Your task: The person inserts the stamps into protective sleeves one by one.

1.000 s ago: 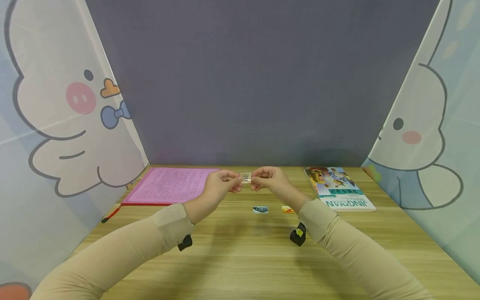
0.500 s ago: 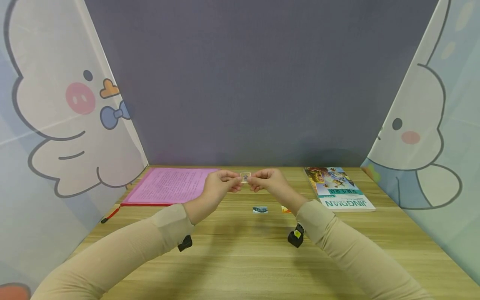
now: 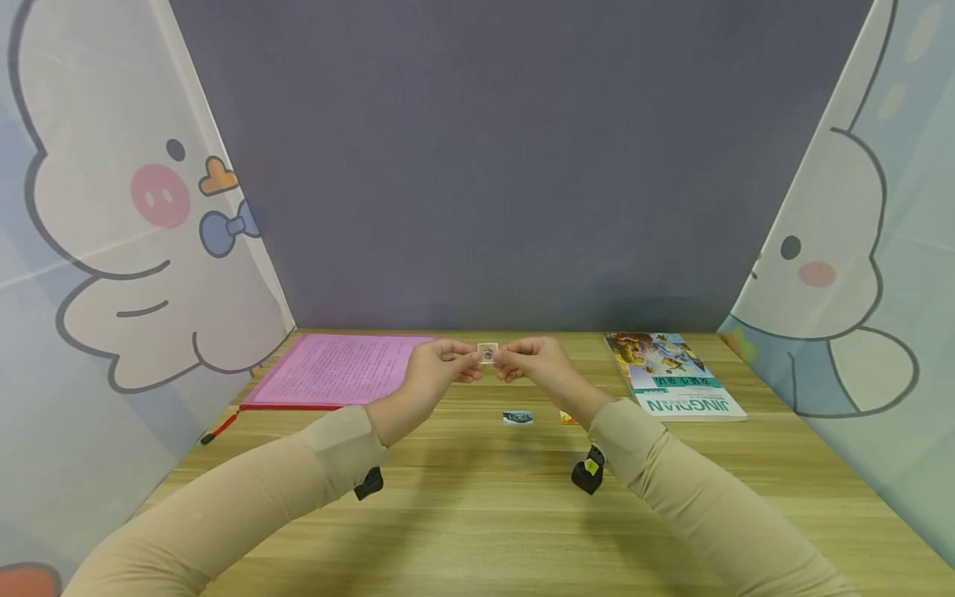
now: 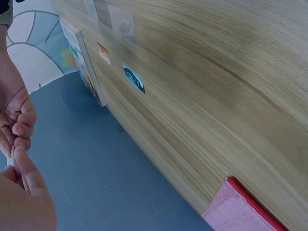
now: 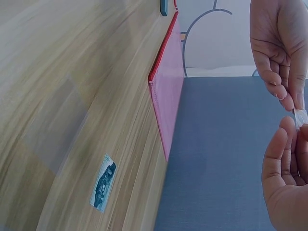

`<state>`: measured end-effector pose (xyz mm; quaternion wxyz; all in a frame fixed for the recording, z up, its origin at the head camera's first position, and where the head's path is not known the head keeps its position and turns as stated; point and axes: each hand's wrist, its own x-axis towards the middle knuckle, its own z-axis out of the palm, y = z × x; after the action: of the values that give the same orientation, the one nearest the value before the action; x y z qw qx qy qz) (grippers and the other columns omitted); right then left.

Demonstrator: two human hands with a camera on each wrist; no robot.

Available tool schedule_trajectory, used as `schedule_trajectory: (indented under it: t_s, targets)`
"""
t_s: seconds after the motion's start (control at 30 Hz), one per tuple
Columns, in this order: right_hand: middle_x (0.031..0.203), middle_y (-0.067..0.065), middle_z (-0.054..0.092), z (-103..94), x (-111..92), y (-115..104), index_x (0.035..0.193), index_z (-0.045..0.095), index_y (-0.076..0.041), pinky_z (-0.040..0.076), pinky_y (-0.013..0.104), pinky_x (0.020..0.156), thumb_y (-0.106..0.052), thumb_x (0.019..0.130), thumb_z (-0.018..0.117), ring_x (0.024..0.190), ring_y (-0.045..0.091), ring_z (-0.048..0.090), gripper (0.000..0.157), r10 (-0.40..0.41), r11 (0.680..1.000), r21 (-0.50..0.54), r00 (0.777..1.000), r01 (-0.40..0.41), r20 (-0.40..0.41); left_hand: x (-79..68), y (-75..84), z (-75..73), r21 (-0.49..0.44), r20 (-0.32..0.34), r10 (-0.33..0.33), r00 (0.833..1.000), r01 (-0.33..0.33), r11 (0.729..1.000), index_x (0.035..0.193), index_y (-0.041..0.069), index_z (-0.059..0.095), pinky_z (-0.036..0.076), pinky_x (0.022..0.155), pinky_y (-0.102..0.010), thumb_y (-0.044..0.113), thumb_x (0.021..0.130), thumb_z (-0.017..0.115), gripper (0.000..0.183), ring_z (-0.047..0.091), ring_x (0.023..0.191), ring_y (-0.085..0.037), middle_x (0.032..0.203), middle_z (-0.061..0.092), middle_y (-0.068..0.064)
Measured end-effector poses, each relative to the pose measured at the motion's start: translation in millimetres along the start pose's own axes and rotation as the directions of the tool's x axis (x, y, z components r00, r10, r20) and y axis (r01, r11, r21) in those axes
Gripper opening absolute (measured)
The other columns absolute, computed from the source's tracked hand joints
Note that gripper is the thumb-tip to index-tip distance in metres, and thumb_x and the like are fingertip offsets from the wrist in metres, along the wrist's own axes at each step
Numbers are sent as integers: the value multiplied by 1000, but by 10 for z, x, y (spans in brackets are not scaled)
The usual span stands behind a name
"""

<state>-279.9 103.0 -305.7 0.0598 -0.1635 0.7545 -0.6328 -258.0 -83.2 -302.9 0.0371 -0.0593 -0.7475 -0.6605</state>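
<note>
A small square stamp [image 3: 487, 354] with a pale border and a dark figure in its middle is held up above the far part of the table. My left hand [image 3: 438, 371] pinches its left edge between thumb and fingers. On the opposite edge, my right hand [image 3: 543, 362] pinches it likewise. Both wrist views show the fingertips nearly meeting at the whitish piece [image 5: 301, 119], seen edge-on. Below the hands lie a blue-green stamp [image 3: 518, 418] and an orange one [image 3: 569, 418], the latter partly hidden by the right wrist.
A pink printed sheet in a red-edged folder [image 3: 336, 371] lies at the back left. At the back right lies a picture book [image 3: 675, 375]. A faint see-through sheet [image 5: 57, 125] rests on the wooden table [image 3: 477, 531]. A grey panel [image 3: 477, 166] stands behind.
My right hand has shifted slightly left, its fingertips nearer the stamp's middle and then back to its edge. The left hand stays almost still.
</note>
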Motion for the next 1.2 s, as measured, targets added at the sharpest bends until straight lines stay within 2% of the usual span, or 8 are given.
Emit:
schedule_trajectory:
  t_s: [0.2,0.37,0.57,0.7,0.93,1.07,1.2]
  targets:
    - [80,-2,71,4,-7,-13,106,68,6,57,28,75,-15,94,64,75,13,66,25,-1,1000,8,1000,1,-2,6,0,-1,-6,2,8,1000,-8,1000,101,-5,69,62,73,-33,7,90,69,16,70,67,-13,89,74,-19]
    - [81,-2,71,12,-8,-23,106,68,6,57,31,77,-14,94,63,74,12,66,24,5,1000,8,1000,-5,-9,23,-14,0,-9,-3,11,1000,-11,1000,101,-6,69,62,74,-36,6,89,69,16,70,67,-13,89,74,-19]
    - [78,-3,70,15,-8,-34,105,69,5,57,33,78,-14,95,63,73,11,65,23,2,999,-33,1000,-2,-13,30,-15,2,-8,-7,0,1000,0,1000,100,-6,69,62,73,-34,4,89,68,15,70,66,-13,88,74,-19]
    - [81,1,71,24,-9,-38,105,68,5,57,35,78,-15,94,64,72,11,65,23,9,1000,-22,1000,-10,-25,30,-16,0,-4,-5,2,1000,-2,1000,99,-6,69,61,76,-37,4,89,68,14,70,66,-13,88,74,-19]
    - [88,5,70,40,-18,-19,111,63,3,58,31,73,-18,93,66,71,13,65,27,13,999,41,1000,-13,-21,38,-29,-21,50,1,-9,1000,9,999,100,-4,69,61,75,-34,8,90,68,16,71,69,-14,89,74,-17]
    - [88,5,70,37,-8,0,112,63,3,58,32,73,-19,93,66,71,13,65,30,7,999,42,1000,-6,-8,44,-39,-35,55,-8,-29,1000,29,998,100,-4,69,61,78,-38,8,90,68,16,70,67,-13,87,74,-16]
    - [88,7,69,56,20,21,109,64,3,58,32,75,-19,93,66,72,13,65,27,21,999,34,1000,-20,-7,49,-54,-49,45,-10,-42,999,42,998,101,-5,69,61,76,-37,6,89,69,16,69,64,-11,85,74,-16]
